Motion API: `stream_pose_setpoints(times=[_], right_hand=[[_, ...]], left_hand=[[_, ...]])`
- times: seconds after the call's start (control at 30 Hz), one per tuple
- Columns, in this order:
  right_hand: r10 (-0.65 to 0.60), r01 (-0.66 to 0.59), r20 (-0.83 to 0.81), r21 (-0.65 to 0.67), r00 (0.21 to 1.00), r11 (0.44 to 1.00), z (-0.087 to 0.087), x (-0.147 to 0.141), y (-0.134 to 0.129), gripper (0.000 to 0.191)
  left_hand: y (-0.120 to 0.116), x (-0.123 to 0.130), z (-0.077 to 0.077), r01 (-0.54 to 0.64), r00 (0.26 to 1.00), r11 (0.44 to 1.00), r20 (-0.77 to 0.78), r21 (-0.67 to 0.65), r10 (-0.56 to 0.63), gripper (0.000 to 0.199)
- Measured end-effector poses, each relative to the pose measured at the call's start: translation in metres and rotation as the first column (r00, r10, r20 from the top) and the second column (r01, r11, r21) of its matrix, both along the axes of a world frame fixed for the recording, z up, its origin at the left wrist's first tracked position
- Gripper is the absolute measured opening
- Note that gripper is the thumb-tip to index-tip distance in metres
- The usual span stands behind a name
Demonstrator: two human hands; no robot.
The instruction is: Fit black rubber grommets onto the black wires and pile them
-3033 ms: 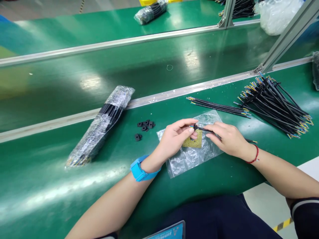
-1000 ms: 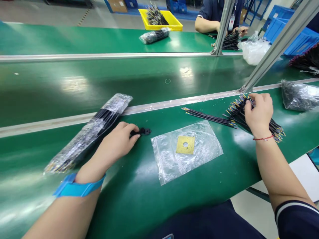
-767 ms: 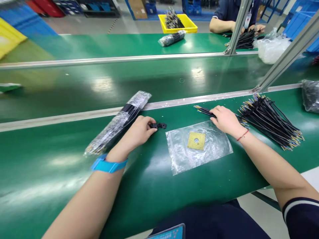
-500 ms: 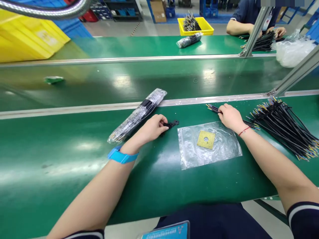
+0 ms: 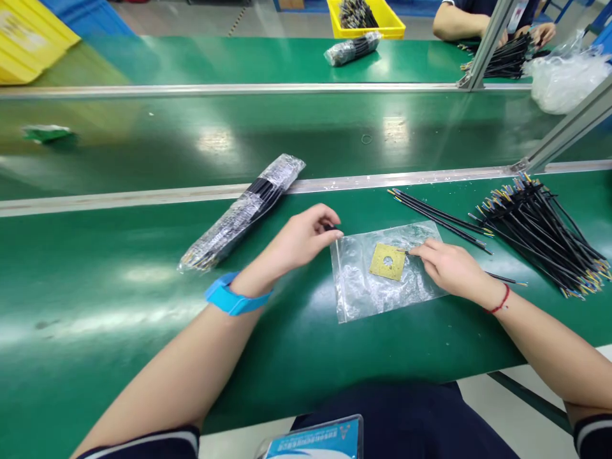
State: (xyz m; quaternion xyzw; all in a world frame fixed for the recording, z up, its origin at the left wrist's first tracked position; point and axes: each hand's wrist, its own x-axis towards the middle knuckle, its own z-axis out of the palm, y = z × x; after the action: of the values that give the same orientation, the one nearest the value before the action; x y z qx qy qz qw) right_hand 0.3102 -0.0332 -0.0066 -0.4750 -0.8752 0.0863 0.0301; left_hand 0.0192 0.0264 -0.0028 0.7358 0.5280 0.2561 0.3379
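Observation:
My right hand [image 5: 449,268] pinches a thin black cable [image 5: 507,278]; one end pokes out past the fingertips over the clear zip bag [image 5: 358,293], the other shows behind the wrist. On the bag, just left of that cable end, is a square yellow piece [image 5: 378,266] with a round hole. Left of the bag's upper corner, my left hand [image 5: 308,239] is curled round a small black part [image 5: 329,227], mostly hidden by the fingers. A few loose black cables [image 5: 440,217] with coloured wire ends lie beyond my right hand.
To the right lies a big heap of black cables [image 5: 549,236]. A plastic-wrapped cable bundle [image 5: 243,213] rests at left, near the metal rail [image 5: 354,182]. Across the bench, a co-worker's hands [image 5: 540,33] handle cables beside a slanted metal post [image 5: 488,48].
My right hand has moved from the loose cables down and over the bag, bringing one cable with it. My left hand has shifted slightly toward the bag, its black part now more covered. The view has tilted down.

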Motion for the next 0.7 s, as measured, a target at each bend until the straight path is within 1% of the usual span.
stream_pose_setpoints(times=[0.07, 0.13, 0.23, 0.27, 0.33, 0.4, 0.47, 0.53, 0.6, 0.63, 0.7], right_hand=[[0.004, -0.006, 0.078, 0.025, 0.997, 1.000, -0.005, -0.004, -0.001, 0.032], [0.004, -0.010, 0.124, 0.047, 0.992, 0.999, -0.007, -0.006, -0.001, 0.031], [-0.026, 0.016, 0.148, 0.066, 0.989, 0.998, -0.007, -0.008, -0.001, 0.030], [-0.035, 0.025, 0.152, 0.066, 0.988, 0.998, -0.006, -0.009, -0.001, 0.030], [-0.046, 0.037, 0.163, 0.054, 0.986, 0.998, -0.005, -0.010, -0.001, 0.031], [-0.050, 0.044, 0.159, 0.038, 0.986, 0.998, -0.006, -0.010, -0.002, 0.032], [-0.066, 0.062, 0.108, 0.033, 0.992, 0.998, -0.008, -0.009, -0.003, 0.032], [-0.092, 0.093, -0.013, 0.051, 0.996, 0.994, -0.010, -0.006, -0.005, 0.031], [-0.109, 0.124, -0.161, 0.089, 0.981, 0.988, -0.010, -0.004, -0.007, 0.031], [-0.103, 0.130, -0.222, 0.109, 0.969, 0.986, -0.010, -0.003, -0.009, 0.031], [-0.070, 0.114, -0.283, 0.142, 0.956, 0.983, -0.008, -0.003, -0.011, 0.031]], left_hand=[[-0.003, 0.024, -0.002, 0.095, 0.992, 0.995, 0.081, -0.011, -0.094, 0.010], [-0.003, 0.045, -0.004, 0.141, 0.971, 0.985, 0.211, -0.102, -0.117, 0.010], [-0.001, 0.068, -0.007, 0.212, 0.899, 0.938, 0.431, -0.275, -0.077, 0.017], [0.000, 0.072, -0.009, 0.232, 0.875, 0.922, 0.481, -0.309, -0.059, 0.020], [0.000, 0.075, -0.014, 0.231, 0.845, 0.917, 0.535, -0.325, -0.024, 0.023], [-0.001, 0.075, -0.020, 0.186, 0.863, 0.943, 0.505, -0.275, -0.023, 0.023], [-0.005, 0.074, -0.025, 0.143, 0.922, 0.979, 0.380, -0.149, -0.077, 0.019], [-0.010, 0.073, -0.025, 0.147, 0.968, 0.989, 0.203, 0.007, -0.145, 0.013], [-0.015, 0.073, -0.023, 0.171, 0.979, 0.979, 0.098, 0.110, -0.182, 0.013], [-0.016, 0.074, -0.022, 0.175, 0.978, 0.976, 0.089, 0.126, -0.187, 0.015], [-0.019, 0.075, -0.021, 0.180, 0.972, 0.979, 0.131, 0.098, -0.192, 0.019]])
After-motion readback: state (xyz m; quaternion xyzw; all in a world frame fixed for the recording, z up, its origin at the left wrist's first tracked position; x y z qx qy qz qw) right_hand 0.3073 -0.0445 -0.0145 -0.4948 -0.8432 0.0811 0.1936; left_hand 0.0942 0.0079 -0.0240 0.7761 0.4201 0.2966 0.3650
